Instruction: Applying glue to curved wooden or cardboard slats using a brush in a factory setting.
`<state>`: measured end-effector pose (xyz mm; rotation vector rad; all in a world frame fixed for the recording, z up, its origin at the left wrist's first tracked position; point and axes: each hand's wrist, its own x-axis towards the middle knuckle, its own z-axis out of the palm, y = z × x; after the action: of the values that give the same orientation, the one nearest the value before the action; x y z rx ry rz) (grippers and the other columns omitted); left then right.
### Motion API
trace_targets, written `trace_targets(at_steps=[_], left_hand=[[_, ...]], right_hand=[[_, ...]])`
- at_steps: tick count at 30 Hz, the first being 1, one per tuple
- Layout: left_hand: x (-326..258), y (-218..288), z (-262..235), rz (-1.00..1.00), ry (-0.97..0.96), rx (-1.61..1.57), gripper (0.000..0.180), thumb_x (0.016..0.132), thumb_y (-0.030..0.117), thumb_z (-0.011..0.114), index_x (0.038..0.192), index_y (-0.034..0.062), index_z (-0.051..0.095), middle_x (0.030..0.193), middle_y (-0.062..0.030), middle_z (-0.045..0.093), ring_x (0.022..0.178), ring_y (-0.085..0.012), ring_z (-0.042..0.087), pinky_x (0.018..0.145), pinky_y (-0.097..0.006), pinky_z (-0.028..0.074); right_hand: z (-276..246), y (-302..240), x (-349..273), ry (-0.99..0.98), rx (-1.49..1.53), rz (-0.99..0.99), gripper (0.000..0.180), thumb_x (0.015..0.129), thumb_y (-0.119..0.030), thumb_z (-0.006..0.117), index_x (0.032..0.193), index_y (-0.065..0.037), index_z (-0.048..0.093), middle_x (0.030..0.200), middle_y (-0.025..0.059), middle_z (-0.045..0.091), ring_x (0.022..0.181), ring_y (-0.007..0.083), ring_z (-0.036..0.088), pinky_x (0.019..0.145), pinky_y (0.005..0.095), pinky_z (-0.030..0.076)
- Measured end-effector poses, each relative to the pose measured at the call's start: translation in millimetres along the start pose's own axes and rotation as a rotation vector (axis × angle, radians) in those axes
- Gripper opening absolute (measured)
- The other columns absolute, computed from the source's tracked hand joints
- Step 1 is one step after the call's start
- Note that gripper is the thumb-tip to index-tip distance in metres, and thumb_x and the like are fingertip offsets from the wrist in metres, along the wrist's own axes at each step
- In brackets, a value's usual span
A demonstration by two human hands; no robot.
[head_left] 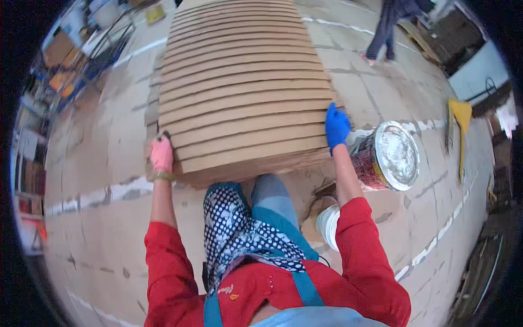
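Note:
A long stack of brown cardboard sheets (245,101) lies in front of me, fanned so that each sheet overlaps the one beyond it in steps. At its near left corner my left hand (162,153), in a pink glove with dark fingertips, is closed on the sheets' edge. My right hand (338,128), in a blue glove, grips the right edge a little farther up. Both hands' fingertips are partly hidden by the gloves and the cardboard. The near side of the stack faces my knees.
Right of the stack stands a large bucket (397,155) with a white-smeared top. A smaller white bucket (328,226) is beside my right forearm. A yellow-handled tool (461,115) is farther right. Another person (385,32) stands at the far right. Racks and clutter line the left.

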<state>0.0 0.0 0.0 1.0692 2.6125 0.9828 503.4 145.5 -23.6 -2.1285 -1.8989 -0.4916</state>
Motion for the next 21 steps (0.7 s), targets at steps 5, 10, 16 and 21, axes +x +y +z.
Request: trace_targets(at_steps=[5,10,16,21], left_hand=[[12.7,-3.0,-4.7,0.067,-0.309,-0.060,0.055,0.085,0.046,0.043,0.089,-0.0069,0.060,0.078,-0.0192,0.061,0.075,-0.0243,0.058,0.070,-0.037,0.044],[43.9,55.6,6.2,-0.009,-0.226,-0.906,0.058,0.084,0.049,0.043,0.088,-0.0057,0.061,0.071,-0.0140,0.058,0.071,-0.0204,0.056,0.069,-0.037,0.044],[35.4,95.1,39.8,-0.101,0.146,0.230,0.070,0.080,0.056,0.038,0.104,-0.0066,0.057,0.106,-0.0204,0.058,0.098,-0.0314,0.056,0.083,-0.039,0.042],[37.1,87.8,40.8,0.013,0.112,0.216,0.070,0.079,0.055,0.039,0.104,-0.0084,0.057,0.106,-0.0236,0.058,0.101,-0.0342,0.055,0.086,-0.040,0.041]], right_hand=[[-5.1,60.7,-10.4,0.039,0.868,0.301,0.021,0.090,-0.026,0.044,0.090,-0.009,0.055,0.092,0.0128,0.062,0.070,0.0216,0.060,0.057,0.0371,0.047],[-0.2,75.3,-135.1,0.406,1.490,0.502,0.026,0.091,-0.018,0.045,0.108,-0.001,0.055,0.104,0.0076,0.057,0.085,0.0153,0.057,0.075,0.0280,0.048],[26.6,25.0,-351.8,-0.315,1.494,0.693,0.028,0.087,-0.019,0.051,0.108,-0.001,0.055,0.099,0.0081,0.059,0.085,0.0148,0.057,0.068,0.0267,0.048],[56.4,21.9,-347.4,-0.292,1.740,1.304,0.023,0.084,-0.024,0.055,0.100,-0.007,0.053,0.092,0.0091,0.058,0.079,0.0189,0.058,0.061,0.0291,0.048]])
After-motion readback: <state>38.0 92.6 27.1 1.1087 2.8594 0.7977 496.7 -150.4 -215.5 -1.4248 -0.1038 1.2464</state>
